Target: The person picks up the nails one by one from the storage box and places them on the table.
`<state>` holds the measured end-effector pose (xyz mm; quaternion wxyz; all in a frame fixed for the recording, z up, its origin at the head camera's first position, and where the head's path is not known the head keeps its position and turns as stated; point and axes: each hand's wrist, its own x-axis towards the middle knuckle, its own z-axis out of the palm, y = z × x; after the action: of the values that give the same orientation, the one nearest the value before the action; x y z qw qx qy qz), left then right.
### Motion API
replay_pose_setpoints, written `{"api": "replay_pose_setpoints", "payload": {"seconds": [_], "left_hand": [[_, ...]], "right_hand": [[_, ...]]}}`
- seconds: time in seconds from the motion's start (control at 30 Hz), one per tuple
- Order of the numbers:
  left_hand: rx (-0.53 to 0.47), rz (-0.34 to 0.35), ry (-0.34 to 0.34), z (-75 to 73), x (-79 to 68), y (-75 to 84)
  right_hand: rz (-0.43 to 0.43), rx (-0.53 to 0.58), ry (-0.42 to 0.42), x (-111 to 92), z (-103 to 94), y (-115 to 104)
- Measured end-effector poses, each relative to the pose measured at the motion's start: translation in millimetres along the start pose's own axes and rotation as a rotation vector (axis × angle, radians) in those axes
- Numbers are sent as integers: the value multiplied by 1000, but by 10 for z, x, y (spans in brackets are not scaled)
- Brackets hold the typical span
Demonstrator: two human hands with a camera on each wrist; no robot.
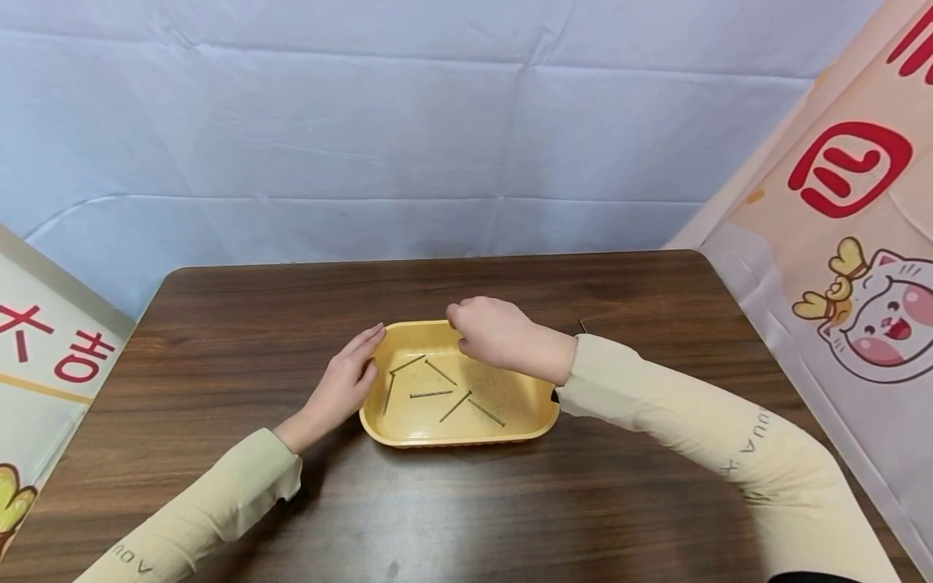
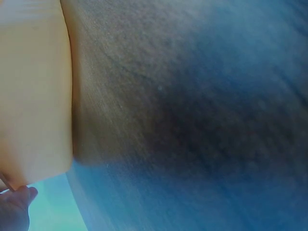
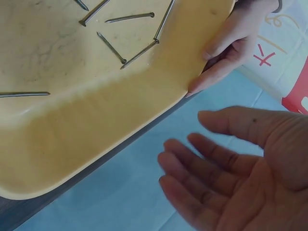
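Note:
A yellow plastic tray (image 1: 437, 441) rests on the table, and several loose nails (image 1: 440, 372) lie scattered on its bottom. Against the tray's left rim rests my left hand (image 1: 342, 389), fingers extended along the edge. In the left wrist view the tray's pale outer wall (image 2: 33, 96) fills the left side. My right hand (image 1: 496, 332) hovers over the far rim. The right wrist view shows that right hand (image 3: 231, 178) palm up, fingers loosely bent, holding nothing, just beyond the tray's edge. There the left hand (image 3: 231, 48) touches the tray's corner.
A further thin nail (image 1: 581, 325) lies on the dark wooden table (image 1: 291, 300), beside the right sleeve. Pale blue cloth (image 1: 364, 146) hangs behind the table. Printed banners (image 1: 860, 267) stand at both sides.

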<state>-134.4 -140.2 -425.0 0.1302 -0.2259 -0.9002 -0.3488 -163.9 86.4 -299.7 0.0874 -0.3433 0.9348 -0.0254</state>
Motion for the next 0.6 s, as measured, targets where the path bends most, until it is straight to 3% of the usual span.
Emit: {"api": "replay_pose_setpoints", "payload": {"seconds": [0.23,0.6], "left_hand": [[-5,-8,-6,2,2,-7],[-8,-10,-6,13,3,-18]], "right_hand": [[-103,-14,-131,72,41,-12],[-157,64,-212,172,203,4]]}}
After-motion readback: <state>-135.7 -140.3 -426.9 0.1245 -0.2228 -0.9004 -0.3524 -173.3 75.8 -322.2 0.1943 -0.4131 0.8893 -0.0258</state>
